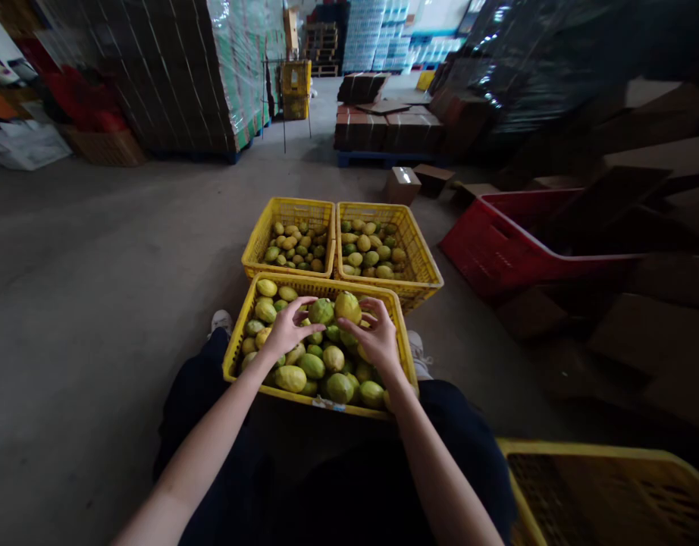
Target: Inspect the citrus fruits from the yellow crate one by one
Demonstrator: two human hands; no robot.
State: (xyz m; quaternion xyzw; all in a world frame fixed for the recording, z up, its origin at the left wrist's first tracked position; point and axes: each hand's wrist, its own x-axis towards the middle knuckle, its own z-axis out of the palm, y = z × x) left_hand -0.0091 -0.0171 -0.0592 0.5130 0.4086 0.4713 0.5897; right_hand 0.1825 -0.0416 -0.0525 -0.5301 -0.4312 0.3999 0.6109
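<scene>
A yellow crate (321,407) full of green and yellow fruits stands between my legs. Over it, my left hand (293,326) grips a green fruit (321,311) between thumb and fingers. My right hand (377,334) is closed around a yellow-green fruit (348,307) just to the right of it. The two held fruits are side by side above the pile. Behind this crate are two more yellow crates, a left one (258,235) and a right one (421,250), each partly filled with similar fruits.
A red crate (480,243) with cardboard in it stands at the right, among loose cardboard boxes (639,334). At the lower right is another yellow crate (588,449). Wrapped pallet stacks (173,76) and a pallet of flat boxes (389,130) are farther back.
</scene>
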